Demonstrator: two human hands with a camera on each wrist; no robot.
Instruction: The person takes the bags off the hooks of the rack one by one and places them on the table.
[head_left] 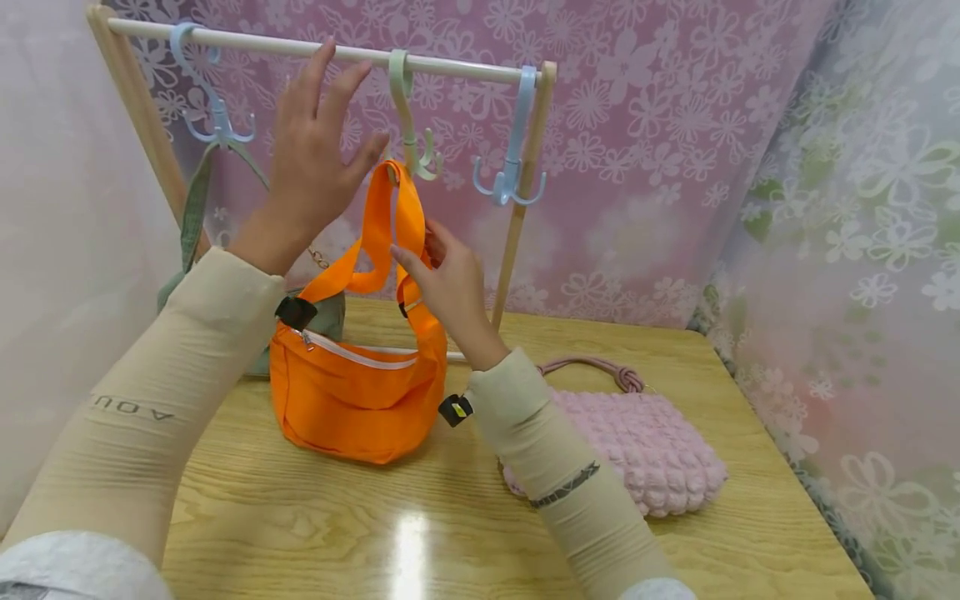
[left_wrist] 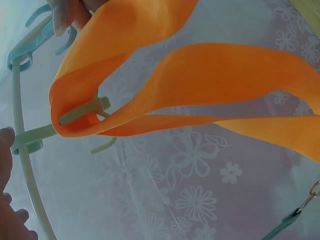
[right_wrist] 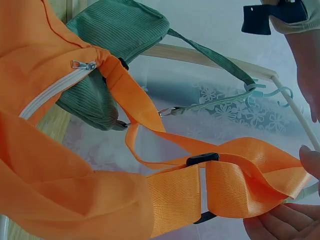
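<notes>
An orange crossbody bag (head_left: 352, 400) with a white zipper hangs by its wide strap (head_left: 411, 212). In the left wrist view the strap loop (left_wrist: 120, 25) goes round a prong of the pale green hook (left_wrist: 90, 111). My right hand (head_left: 457, 292) holds the strap below the hook, thumb on one side and fingers on the other; in the right wrist view, fingers (right_wrist: 280, 222) lie against its underside. My left hand (head_left: 315, 142) is raised beside the hook, fingers spread near the white rail (head_left: 292, 43), holding nothing.
On the left, a green corduroy bag (right_wrist: 120, 30) hangs from a blue hook (head_left: 217, 121). Another blue hook (head_left: 508, 167) hangs bare at the right end of the rail. A pink quilted handbag (head_left: 645, 450) lies on the wooden table (head_left: 750, 542), right of my right forearm.
</notes>
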